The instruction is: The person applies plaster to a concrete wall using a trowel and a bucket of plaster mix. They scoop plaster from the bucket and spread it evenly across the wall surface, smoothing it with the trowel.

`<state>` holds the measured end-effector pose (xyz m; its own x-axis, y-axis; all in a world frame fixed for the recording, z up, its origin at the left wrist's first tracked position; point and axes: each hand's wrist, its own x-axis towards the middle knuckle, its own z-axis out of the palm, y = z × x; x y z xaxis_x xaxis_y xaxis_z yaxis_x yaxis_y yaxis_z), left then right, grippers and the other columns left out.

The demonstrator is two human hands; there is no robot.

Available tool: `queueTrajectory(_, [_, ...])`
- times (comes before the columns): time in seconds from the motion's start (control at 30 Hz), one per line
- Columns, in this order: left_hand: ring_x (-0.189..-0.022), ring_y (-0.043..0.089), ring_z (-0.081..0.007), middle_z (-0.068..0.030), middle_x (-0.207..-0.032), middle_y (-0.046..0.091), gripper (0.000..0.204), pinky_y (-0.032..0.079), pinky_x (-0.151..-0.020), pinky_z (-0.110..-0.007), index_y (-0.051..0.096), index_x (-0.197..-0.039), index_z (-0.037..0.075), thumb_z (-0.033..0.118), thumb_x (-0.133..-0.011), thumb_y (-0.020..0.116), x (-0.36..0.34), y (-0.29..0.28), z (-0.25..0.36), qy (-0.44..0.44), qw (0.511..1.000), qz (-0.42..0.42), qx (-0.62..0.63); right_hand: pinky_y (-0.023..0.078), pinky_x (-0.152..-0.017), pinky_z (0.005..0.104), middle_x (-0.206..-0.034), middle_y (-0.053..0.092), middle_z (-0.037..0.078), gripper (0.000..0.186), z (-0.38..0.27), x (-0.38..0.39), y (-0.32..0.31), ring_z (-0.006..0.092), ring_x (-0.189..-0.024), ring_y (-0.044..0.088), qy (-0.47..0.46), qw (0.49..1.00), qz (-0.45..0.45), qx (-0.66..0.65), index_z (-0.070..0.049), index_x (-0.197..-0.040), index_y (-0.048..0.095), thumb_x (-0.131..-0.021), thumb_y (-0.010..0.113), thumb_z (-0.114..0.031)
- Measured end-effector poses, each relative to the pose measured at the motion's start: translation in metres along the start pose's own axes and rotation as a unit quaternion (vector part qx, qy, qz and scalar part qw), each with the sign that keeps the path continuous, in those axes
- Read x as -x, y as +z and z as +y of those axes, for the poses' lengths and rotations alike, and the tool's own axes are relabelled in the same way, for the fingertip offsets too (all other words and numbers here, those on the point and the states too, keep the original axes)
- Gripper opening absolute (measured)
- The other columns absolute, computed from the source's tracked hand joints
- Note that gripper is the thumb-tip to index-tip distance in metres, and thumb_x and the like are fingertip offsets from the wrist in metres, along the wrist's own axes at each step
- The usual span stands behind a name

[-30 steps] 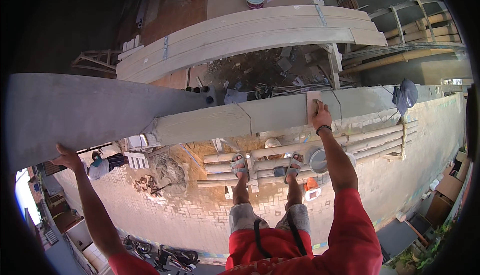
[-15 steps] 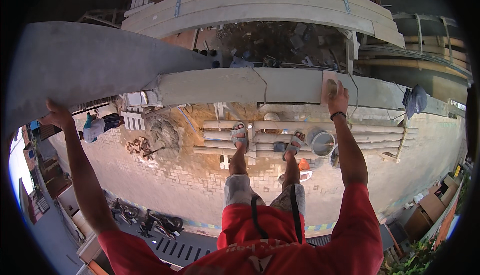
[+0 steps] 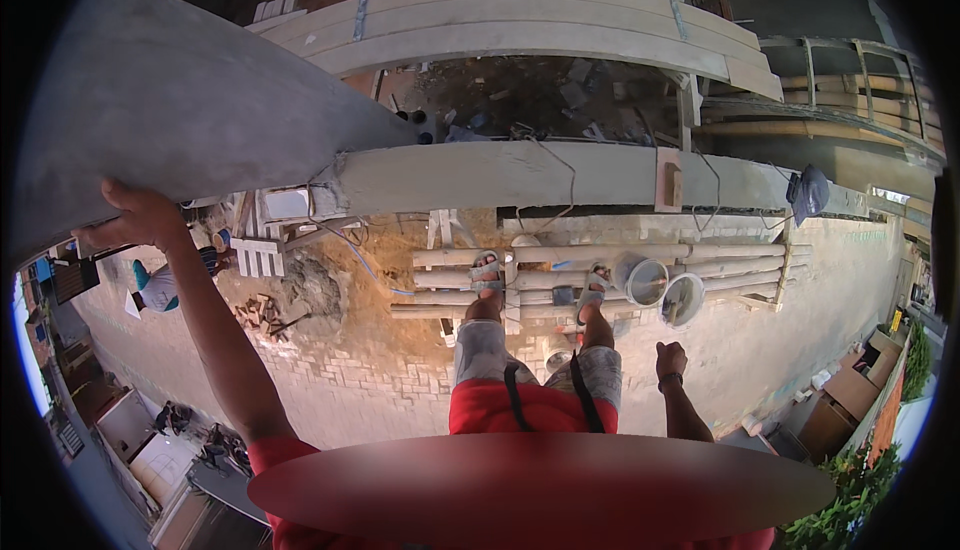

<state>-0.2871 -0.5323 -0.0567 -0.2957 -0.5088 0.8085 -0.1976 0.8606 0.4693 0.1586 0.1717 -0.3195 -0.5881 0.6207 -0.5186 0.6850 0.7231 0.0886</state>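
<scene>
At the left, my left hand (image 3: 138,218) holds the lower edge of a smooth grey concrete column (image 3: 220,100), thumb on its face and fingers along the edge. My right hand (image 3: 672,362) is closed in a fist at the right, away from the wall, and no object shows in it. A plastering float (image 3: 668,182), a flat pale board with a wooden grip, stays against the face of the grey plastered beam (image 3: 460,175) with no hand on it. Bent wires hang over the beam.
My sandalled feet stand on bamboo poles (image 3: 740,250) high above a paved lane. Two buckets (image 3: 640,280) are beside my right foot. A dark cloth bundle (image 3: 808,195) hangs at the beam's right. Below left are a sand heap (image 3: 315,295), broken bricks (image 3: 262,318) and another person (image 3: 158,280).
My right hand has let go of the float and drawn back toward my body. The float remains on the beam. My left hand is still at the column's edge while the view has shifted.
</scene>
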Motion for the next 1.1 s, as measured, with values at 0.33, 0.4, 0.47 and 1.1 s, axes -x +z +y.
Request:
queueTrajectory(0.33, [-0.121,0.034,-0.0403,-0.0285,-0.130,0.022,0.099,0.044,-0.094,-0.049,0.005,-0.136,-0.011,0.061,-0.085,0.049,-0.001,0.005,-0.005,0.039,0.999,0.019,0.015,0.050,-0.059,0.0406,-0.069,0.063,0.017,0.023,0.002,0.047,0.010,0.0322,-0.062,0.063,-0.200,0.969,-0.067,0.130,-0.001,-0.073,0.062,-0.080,0.057,-0.023])
queueTrajectory(0.4, [-0.121,0.035,-0.0400,-0.0286,-0.129,0.022,0.100,0.046,-0.092,-0.048,0.005,-0.136,-0.011,0.065,-0.084,0.046,0.002,0.003,-0.001,0.035,0.999,0.016,0.030,0.048,-0.052,0.0372,-0.065,0.061,0.014,0.017,-0.019,0.043,0.013,0.0268,-0.054,0.061,-0.005,0.986,-0.124,-0.116,-0.004,-0.077,0.062,-0.081,0.058,-0.020])
queueTrajectory(0.47, [-0.121,0.036,-0.0396,-0.0285,-0.128,0.023,0.102,0.047,-0.091,-0.046,0.006,-0.136,-0.010,0.069,-0.083,0.043,-0.003,0.001,-0.001,0.033,0.999,0.017,0.024,0.045,-0.042,0.0311,-0.063,0.056,0.006,0.007,-0.053,0.043,0.014,0.0169,-0.046,0.055,0.137,0.918,-0.173,-0.330,-0.008,-0.084,0.062,-0.083,0.059,-0.014])
queueTrajectory(1.1, [-0.119,0.041,-0.0371,-0.0280,-0.132,0.022,0.096,0.049,-0.092,-0.044,0.001,-0.138,-0.005,0.062,-0.086,0.046,-0.008,-0.002,-0.009,0.013,1.000,0.003,0.007,0.044,-0.040,0.0265,-0.061,0.054,0.005,0.010,-0.077,-0.028,0.014,0.0142,-0.048,0.055,0.129,0.843,-0.292,-0.433,-0.008,-0.092,0.060,-0.085,0.060,-0.016])
